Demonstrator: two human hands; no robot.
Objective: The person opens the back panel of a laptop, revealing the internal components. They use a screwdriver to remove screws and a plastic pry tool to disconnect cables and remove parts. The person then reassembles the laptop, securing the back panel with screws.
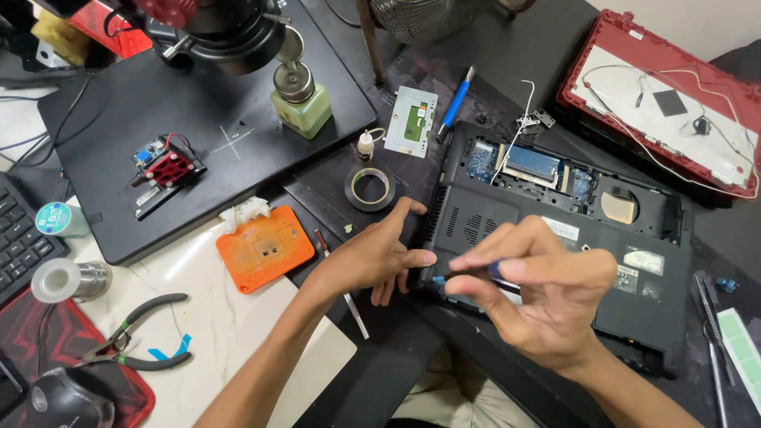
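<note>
On the dark mat, the upturned black laptop base (555,238) lies partly stripped, one bay cover off, boards bare; my left hand (372,257) steadies its near-left corner, fingers loose, my right hand (539,297) pinches a small screwdriver (468,275) there, screws presumably remaining.

Just the one view here, a head-worn cam looking steeply down at the desk (238,317) from close range, facing away from the wearer's body. Both forearms come in from the bottom edge, and the opened laptop base (555,222) sits right of centre.
</note>
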